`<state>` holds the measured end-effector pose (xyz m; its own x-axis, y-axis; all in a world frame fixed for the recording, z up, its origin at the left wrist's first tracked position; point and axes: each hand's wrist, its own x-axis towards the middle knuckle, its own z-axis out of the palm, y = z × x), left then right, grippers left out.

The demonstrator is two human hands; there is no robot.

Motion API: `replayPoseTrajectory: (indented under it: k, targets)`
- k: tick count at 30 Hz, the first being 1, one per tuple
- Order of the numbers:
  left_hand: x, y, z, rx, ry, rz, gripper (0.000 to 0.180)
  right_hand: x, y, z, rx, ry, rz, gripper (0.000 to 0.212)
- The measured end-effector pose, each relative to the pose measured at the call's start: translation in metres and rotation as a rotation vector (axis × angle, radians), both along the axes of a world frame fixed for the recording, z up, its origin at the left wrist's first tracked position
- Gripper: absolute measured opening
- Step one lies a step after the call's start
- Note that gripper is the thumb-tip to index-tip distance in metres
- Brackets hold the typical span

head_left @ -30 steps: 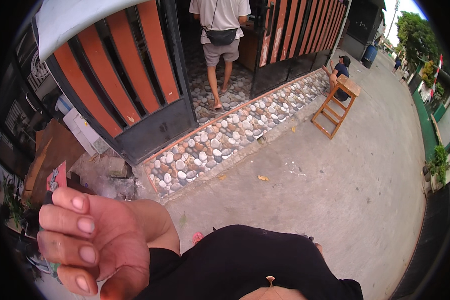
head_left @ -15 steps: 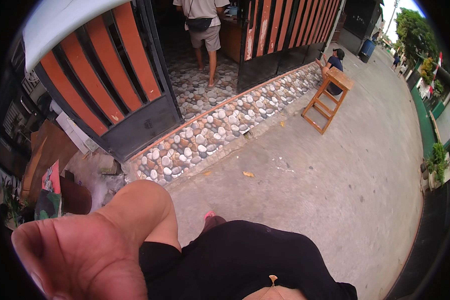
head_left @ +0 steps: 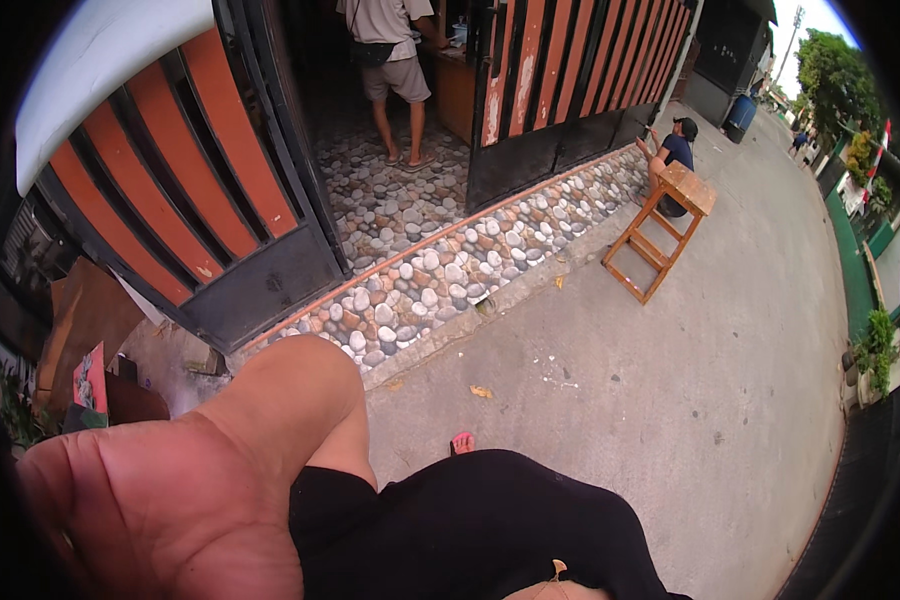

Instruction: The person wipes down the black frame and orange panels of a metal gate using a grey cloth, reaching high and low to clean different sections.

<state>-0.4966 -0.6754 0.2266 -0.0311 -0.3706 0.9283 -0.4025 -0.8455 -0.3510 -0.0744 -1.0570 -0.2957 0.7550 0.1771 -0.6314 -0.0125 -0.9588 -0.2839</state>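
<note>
My left hand [head_left: 160, 500] is raised close to the camera at the lower left, its palm and wrist side large in the picture. The elbow is bent, pointing up and forward. Its fingers run out past the dark rim of the picture, so whether they hold anything is hidden. My right hand is out of sight. Below, a black shirt [head_left: 500, 510] covers my body, and one foot [head_left: 462, 442] in a sandal shows on the concrete.
A wooden stool [head_left: 660, 235] stands on the concrete lane [head_left: 610, 430], with a crouching person [head_left: 678, 155] behind it. The orange-and-black gate [head_left: 270, 270] is open onto pebble-patterned paving [head_left: 420, 300]. Another person [head_left: 395, 85] stands inside. A blue barrel [head_left: 740, 115] is farther off.
The view has shifted slightly, and my foot shows more fully. The person inside the gate has stepped, feet now closer together. My left hand stays raised near the camera.
</note>
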Motion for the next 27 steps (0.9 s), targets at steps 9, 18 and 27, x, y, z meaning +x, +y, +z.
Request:
replayPoseTrajectory:
  k: [9, 18, 27]
  targets:
    - [0.111, 0.106, -0.013, -0.181, -0.165, 0.19, 0.04, 0.112, 0.115, 0.01, 0.024, -0.049, 0.01, 0.031]
    - [0.221, 0.187, -0.047, -0.323, -0.208, 0.403, 0.034, 0.247, 0.192, -0.003, -0.03, -0.076, 0.047, 0.029]
    - [0.347, 0.241, -0.058, -0.372, -0.289, 0.65, 0.026, 0.453, 0.255, 0.007, -0.196, -0.138, 0.188, 0.027]
